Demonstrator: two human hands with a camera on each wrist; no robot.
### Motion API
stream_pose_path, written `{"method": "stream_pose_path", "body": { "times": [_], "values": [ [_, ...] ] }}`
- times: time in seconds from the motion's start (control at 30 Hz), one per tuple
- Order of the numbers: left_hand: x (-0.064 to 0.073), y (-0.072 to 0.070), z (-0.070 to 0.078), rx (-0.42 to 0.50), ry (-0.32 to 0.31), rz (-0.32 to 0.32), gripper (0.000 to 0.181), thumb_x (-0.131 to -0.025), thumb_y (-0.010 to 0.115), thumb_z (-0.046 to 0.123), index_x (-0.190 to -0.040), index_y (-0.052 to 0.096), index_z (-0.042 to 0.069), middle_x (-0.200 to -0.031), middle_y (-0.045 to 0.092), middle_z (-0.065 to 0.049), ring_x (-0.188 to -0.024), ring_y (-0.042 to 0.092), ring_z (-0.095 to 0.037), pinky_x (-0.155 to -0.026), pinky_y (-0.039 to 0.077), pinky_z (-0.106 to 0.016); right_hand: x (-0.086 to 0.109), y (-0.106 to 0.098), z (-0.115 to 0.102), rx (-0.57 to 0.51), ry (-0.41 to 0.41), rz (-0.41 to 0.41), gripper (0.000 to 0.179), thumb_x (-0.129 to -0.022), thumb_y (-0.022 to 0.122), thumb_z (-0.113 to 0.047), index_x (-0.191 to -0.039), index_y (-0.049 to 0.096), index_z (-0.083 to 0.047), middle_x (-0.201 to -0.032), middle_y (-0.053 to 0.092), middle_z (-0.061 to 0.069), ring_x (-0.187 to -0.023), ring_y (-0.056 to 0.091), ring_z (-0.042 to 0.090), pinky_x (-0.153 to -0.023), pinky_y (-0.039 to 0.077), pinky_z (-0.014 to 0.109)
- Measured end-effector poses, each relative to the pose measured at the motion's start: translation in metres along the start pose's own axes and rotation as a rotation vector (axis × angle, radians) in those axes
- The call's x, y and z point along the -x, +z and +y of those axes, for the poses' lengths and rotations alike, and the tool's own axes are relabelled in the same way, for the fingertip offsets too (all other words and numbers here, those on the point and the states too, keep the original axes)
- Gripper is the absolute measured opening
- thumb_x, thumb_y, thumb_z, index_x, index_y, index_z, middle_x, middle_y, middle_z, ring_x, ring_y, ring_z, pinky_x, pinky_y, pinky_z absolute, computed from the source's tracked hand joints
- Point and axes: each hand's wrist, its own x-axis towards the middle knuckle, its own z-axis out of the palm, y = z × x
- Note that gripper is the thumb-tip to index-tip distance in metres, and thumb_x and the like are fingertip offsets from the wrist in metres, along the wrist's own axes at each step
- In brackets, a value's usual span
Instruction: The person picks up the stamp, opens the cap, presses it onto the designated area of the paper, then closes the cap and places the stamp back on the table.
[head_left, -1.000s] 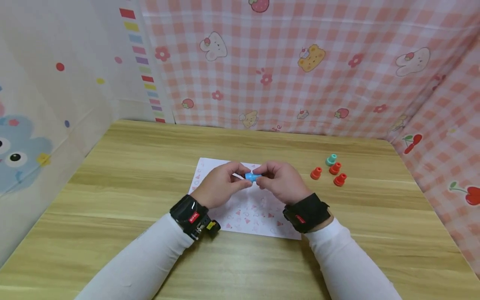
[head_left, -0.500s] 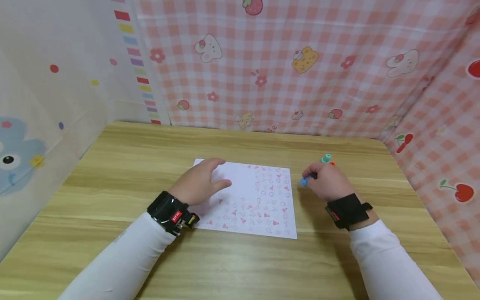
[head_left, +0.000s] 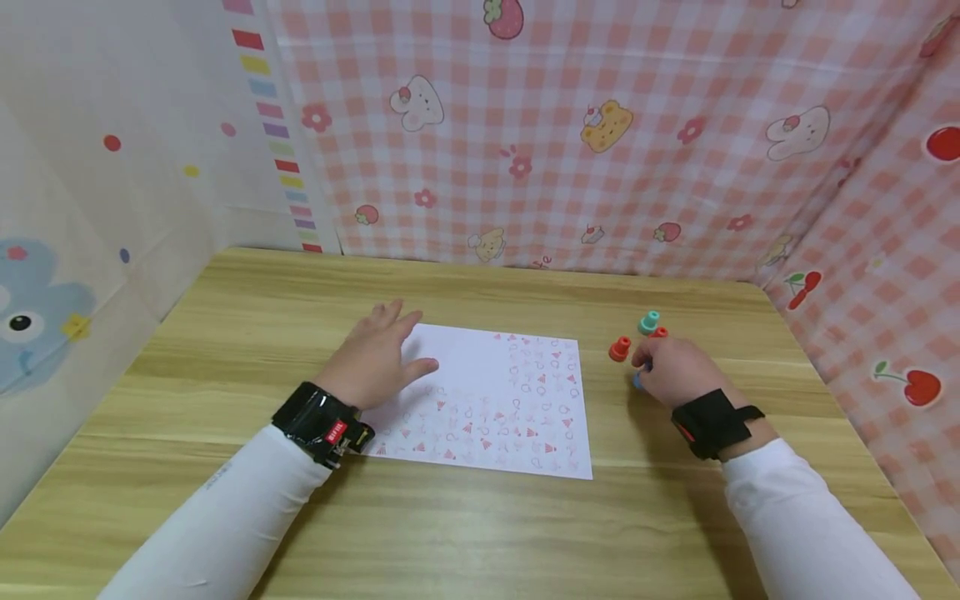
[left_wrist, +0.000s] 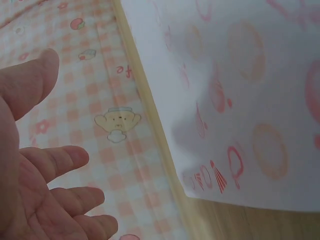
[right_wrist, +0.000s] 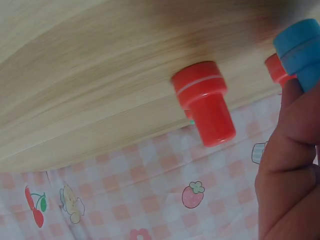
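Observation:
My right hand (head_left: 678,371) grips a small blue stamp (right_wrist: 298,49) just above the table, at the right of the paper. In the head view my fingers hide most of it. Close by, a red stamp (head_left: 619,349) and a green stamp (head_left: 648,322) stand upright on the table. A second red stamp (head_left: 660,332) shows partly behind my right hand. My left hand (head_left: 371,354) holds nothing; its fingers are spread above the left edge of a white paper sheet (head_left: 476,358). Red and orange prints cover much of the sheet, while its upper middle is blank.
The wooden table (head_left: 450,533) ends at the back against a pink checked curtain (head_left: 480,167). A white curtain (head_left: 165,208) hangs along the left side. Another checked cloth (head_left: 892,275) borders the right side.
My hands were together at the blue stamp over the paper, then parted. The right carried the stamp rightward to the other stamps; the left drew back leftward and spread its fingers.

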Motion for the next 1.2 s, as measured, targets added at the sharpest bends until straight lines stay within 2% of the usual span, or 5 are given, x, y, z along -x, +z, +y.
{"method": "stream_pose_path", "body": {
  "times": [0.47, 0.67, 0.87, 1.03, 1.2],
  "values": [
    [0.002, -0.001, -0.003, 0.023, -0.013, -0.017, 0.084, -0.101, 0.065, 0.052, -0.164, 0.033, 0.006, -0.173, 0.014, -0.028, -0.160, 0.009, -0.052, -0.130, 0.009, -0.064, -0.003, 0.003, 0.007, 0.011, 0.023, -0.044, 0.026, -0.089, 0.072, -0.007, -0.114, 0.071, 0.000, -0.104, 0.073, 0.017, -0.086, 0.062, 0.028, -0.077, 0.052, 0.041],
    [0.003, -0.003, -0.003, 0.042, -0.018, -0.012, 0.084, -0.101, 0.065, 0.051, -0.164, 0.033, 0.006, -0.173, 0.014, -0.028, -0.161, 0.008, -0.051, -0.131, 0.009, -0.063, -0.002, -0.003, 0.006, 0.031, 0.022, -0.058, 0.030, -0.092, 0.070, -0.014, -0.117, 0.070, 0.003, -0.103, 0.073, 0.017, -0.083, 0.063, 0.027, -0.074, 0.052, 0.040],
    [0.004, -0.004, -0.004, 0.051, -0.019, -0.007, 0.085, -0.101, 0.065, 0.051, -0.164, 0.032, 0.006, -0.173, 0.014, -0.028, -0.161, 0.008, -0.051, -0.131, 0.009, -0.062, -0.004, -0.010, -0.001, 0.012, 0.057, -0.018, 0.041, -0.098, 0.064, -0.025, -0.127, 0.066, 0.005, -0.109, 0.074, 0.018, -0.083, 0.064, 0.026, -0.074, 0.054, 0.039],
    [0.004, -0.003, -0.004, 0.065, -0.022, -0.007, 0.085, -0.101, 0.065, 0.051, -0.165, 0.032, 0.006, -0.174, 0.013, -0.027, -0.162, 0.007, -0.049, -0.131, 0.008, -0.061, -0.011, -0.012, -0.011, 0.001, 0.068, 0.034, 0.038, -0.102, 0.061, -0.023, -0.130, 0.064, 0.002, -0.113, 0.069, 0.021, -0.074, 0.062, 0.023, -0.074, 0.053, 0.039],
    [0.004, -0.001, -0.003, 0.071, -0.024, -0.007, 0.084, -0.101, 0.066, 0.051, -0.164, 0.033, 0.006, -0.174, 0.014, -0.026, -0.162, 0.009, -0.049, -0.131, 0.008, -0.061, -0.021, -0.013, -0.017, 0.025, 0.042, 0.050, 0.036, -0.102, 0.062, -0.020, -0.132, 0.067, 0.000, -0.119, 0.070, 0.024, -0.089, 0.066, 0.030, -0.088, 0.054, 0.050]
  ]
}}
